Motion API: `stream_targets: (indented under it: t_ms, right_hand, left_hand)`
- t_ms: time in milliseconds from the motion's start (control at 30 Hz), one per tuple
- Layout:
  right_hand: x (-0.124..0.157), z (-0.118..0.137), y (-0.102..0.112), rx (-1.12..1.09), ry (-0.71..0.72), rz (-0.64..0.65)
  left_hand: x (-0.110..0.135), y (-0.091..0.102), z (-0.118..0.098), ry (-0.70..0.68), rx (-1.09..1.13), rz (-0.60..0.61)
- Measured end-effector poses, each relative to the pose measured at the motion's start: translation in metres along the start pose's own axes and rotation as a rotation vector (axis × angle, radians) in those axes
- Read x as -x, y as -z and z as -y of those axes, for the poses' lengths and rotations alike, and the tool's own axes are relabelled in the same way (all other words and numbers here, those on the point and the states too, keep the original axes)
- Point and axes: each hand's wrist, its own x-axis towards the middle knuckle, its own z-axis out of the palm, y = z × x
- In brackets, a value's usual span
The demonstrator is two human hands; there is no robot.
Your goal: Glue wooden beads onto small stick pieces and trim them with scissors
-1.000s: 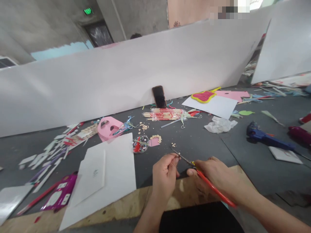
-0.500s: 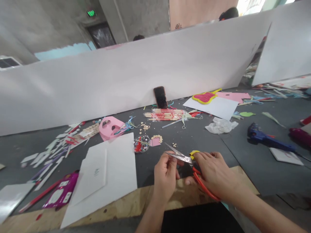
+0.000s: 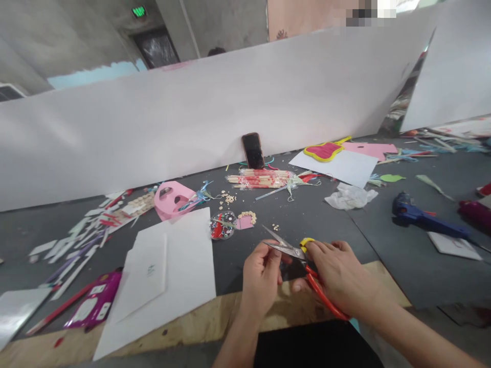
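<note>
My right hand (image 3: 339, 266) grips a pair of scissors (image 3: 288, 249) with red handles, their blades parted and pointing left. A yellow piece (image 3: 307, 242) shows at the top of the scissors, beside my right fingers. My left hand (image 3: 263, 273) is closed in a pinch at the blades; what lies between its fingertips is too small to make out. Just beyond my hands lies a small pink card (image 3: 245, 223) edged with pale beads. Next to it is a round clear dish (image 3: 223, 226) of googly eyes and red bits.
White sheets (image 3: 187, 266) and a purple packet (image 3: 94, 301) lie to the left. At the right are a blue glue gun (image 3: 425, 217) and a crumpled tissue (image 3: 351, 197). A phone (image 3: 253, 151) leans on the white partition (image 3: 192, 117), behind packaged sticks (image 3: 263, 179).
The camera view has shifted slightly. Both hands and the scissors stay nearly where they were, with the blades still parted.
</note>
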Motion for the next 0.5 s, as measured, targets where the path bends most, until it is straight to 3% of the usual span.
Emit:
stream_targets:
  t_ms: [300,500]
  right_hand:
    - [-0.0039,-0.0012,-0.0047,0.144,0.065,-0.143]
    - [-0.0044,-0.0005,-0.0041,0.124,0.054,-0.101]
  left_hand:
    - [0.0015,-0.0004,-0.0006,-0.007,-0.073,-0.023]
    - [0.0016,0.0014,0.0026,-0.015,-0.080,-0.014]
